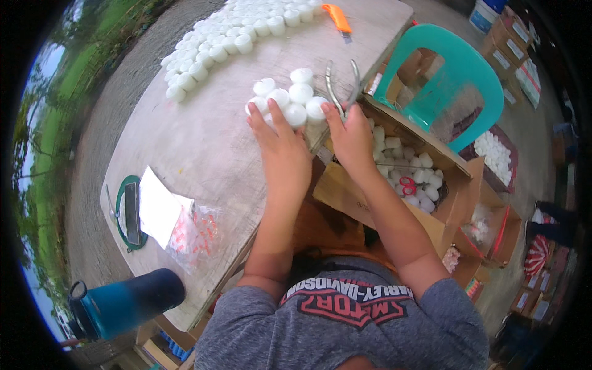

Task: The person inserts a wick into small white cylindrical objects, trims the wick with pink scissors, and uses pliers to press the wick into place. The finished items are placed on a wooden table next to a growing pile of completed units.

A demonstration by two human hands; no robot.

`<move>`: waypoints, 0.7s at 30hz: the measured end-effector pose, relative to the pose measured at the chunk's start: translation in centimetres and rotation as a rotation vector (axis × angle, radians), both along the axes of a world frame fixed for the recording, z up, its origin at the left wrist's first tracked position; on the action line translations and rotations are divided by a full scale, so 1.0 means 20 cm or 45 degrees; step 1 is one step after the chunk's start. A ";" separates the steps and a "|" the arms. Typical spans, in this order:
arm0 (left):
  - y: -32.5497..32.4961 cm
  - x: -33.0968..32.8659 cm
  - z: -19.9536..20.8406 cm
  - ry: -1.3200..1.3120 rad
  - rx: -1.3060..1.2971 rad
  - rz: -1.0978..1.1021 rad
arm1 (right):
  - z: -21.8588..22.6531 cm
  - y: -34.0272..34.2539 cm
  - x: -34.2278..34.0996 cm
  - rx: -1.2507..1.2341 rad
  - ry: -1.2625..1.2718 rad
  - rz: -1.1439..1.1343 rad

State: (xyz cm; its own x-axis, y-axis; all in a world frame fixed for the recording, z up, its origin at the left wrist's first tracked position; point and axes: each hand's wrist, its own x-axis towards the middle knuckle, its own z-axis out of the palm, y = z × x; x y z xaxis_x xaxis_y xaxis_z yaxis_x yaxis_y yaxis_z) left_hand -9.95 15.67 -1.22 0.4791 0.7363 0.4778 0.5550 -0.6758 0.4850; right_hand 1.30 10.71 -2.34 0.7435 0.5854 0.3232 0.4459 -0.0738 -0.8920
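Note:
A small cluster of short white cylinders (279,97), like votive candles, stands on the table near its right edge. My left hand (280,151) lies against the near side of the cluster, its fingers stretched out and touching the closest pieces. Just right of the cluster, my right hand (356,139) is closed on a pair of metal pliers (333,86), whose two curved arms point away from me and stand apart. The part of the pliers inside my palm is hidden. My right thumb is beside the rightmost cylinder.
Many more white cylinders (243,43) stand at the far edge, near an orange cutter (337,18). A cardboard box (425,132) of white pieces, with red-handled scissors (407,185), sits right of the table. A green chair (487,80) stands beyond; a blue bottle (132,302) is lower left.

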 end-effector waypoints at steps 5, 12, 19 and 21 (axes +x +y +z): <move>-0.02 -0.01 0.01 0.022 0.072 0.066 | -0.05 -0.07 0.07 0.220 0.421 0.119; -0.16 -0.01 0.05 -0.266 0.491 -0.166 | 0.66 -0.66 0.11 0.362 1.820 0.832; -0.23 0.28 -0.31 0.596 0.271 -1.029 | 0.92 -0.93 -0.04 0.054 1.437 0.945; -0.32 0.45 -0.38 0.859 0.217 -0.997 | 0.89 -0.96 -0.08 0.080 1.153 0.962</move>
State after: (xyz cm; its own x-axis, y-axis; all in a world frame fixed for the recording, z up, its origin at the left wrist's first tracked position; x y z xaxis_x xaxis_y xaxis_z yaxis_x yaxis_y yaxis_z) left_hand -0.86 9.24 -8.80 0.9986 0.0535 0.0028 0.0529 -0.9934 0.1019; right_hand -0.26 -8.50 15.46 0.1880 0.9771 -0.0997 -0.4399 -0.0070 -0.8980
